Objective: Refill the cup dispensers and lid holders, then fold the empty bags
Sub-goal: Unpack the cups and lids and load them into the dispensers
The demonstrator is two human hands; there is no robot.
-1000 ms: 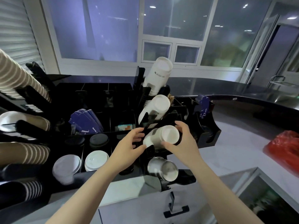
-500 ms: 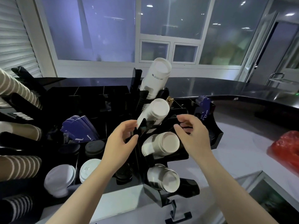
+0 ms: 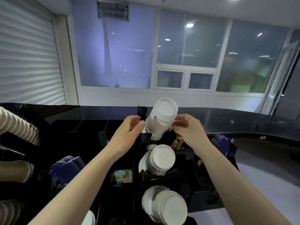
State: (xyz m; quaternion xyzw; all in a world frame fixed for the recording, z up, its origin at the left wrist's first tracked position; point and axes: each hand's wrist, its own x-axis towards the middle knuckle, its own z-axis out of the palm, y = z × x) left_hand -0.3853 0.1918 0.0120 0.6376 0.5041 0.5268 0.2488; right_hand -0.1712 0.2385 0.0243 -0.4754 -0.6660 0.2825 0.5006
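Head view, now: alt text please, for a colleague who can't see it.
Both hands reach to the top white cup stack in a black dispenser rack; the left hand and right hand flank it with curled fingers. Two more white stacks sit below it.

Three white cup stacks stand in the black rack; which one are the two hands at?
The top cup stack, the farthest one, with small print on its side. The left hand and right hand flank it; the two lower stacks have no hands beside them.

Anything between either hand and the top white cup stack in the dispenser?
Nothing visible. The left hand and right hand flank the top white cup stack, fingers at its sides. Whether they touch it is unclear. The black dispenser rack only holds its lower end.
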